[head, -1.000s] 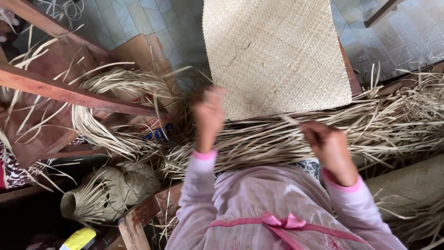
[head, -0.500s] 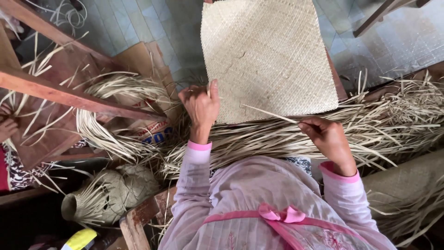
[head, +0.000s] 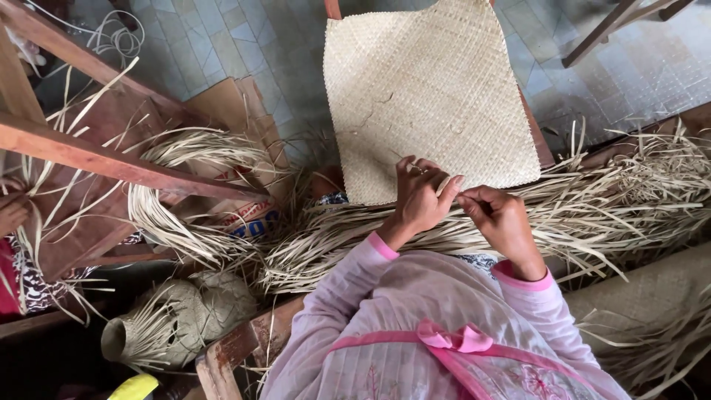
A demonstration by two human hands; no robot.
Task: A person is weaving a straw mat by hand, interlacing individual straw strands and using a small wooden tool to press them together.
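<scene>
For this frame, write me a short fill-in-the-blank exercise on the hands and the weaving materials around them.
1. Both hands, left hand and right hand, meet at the near edge of the woven ____ mat.
2. Loose straw strips run out from the mat's near edge across a wooden ____.
3. The person's sleeves are ____ in colour.

Missing words: straw; frame; pink

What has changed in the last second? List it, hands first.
The left hand moved right and the right hand moved left, so both hands now meet at the near edge of the woven mat, pinching thin strips there. The mat, the loose straw strips and the wooden beam stayed put.
</scene>
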